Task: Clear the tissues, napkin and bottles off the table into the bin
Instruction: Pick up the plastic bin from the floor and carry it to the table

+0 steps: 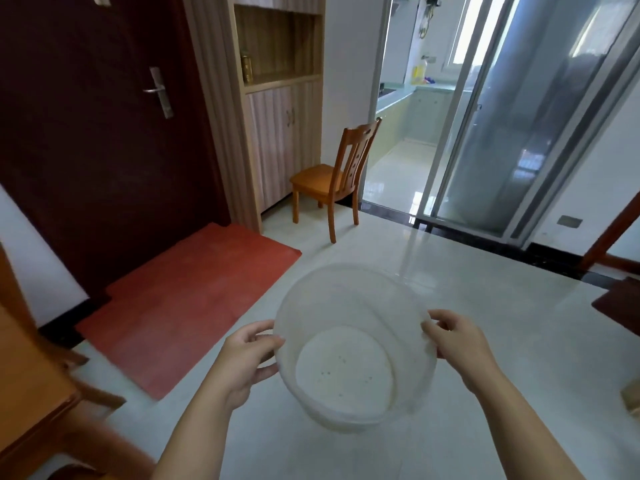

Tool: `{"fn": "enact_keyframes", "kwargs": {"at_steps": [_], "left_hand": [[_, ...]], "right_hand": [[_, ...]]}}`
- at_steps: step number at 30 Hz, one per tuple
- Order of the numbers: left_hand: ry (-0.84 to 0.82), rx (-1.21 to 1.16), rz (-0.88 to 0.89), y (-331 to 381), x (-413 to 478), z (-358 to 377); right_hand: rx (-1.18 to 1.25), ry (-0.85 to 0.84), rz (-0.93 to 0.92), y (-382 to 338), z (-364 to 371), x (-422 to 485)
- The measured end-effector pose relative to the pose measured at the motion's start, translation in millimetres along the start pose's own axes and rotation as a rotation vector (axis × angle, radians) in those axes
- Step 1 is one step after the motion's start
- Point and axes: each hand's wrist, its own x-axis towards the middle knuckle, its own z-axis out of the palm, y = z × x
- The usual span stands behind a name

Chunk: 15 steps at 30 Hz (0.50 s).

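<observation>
Head view shows one translucent white bin [353, 344], held above the pale floor [502, 341] by two hands. The left hand [247, 362] pinches the left rim between thumb and fingers; the right hand [457, 344] pinches the right rim in the same way. The bin looks empty inside. I count zero tissues, zero napkins and zero bottles here; one wooden chair [332, 174] stands near the sliding door [502, 133]. I judge the step is fetching the bin. Next it must be carried to the table, which I cannot identify with certainty, and set down upright beside it.
</observation>
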Motion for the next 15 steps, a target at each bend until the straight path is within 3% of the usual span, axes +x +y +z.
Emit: {"fn": "enact_keyframes", "kwargs": {"at_steps": [15], "left_hand": [[0.389,-0.177,0.122,2.5,36.3,27.6]], "right_hand": [[0.058,-0.374,-0.198,-19.5,48.5,150.5]]}}
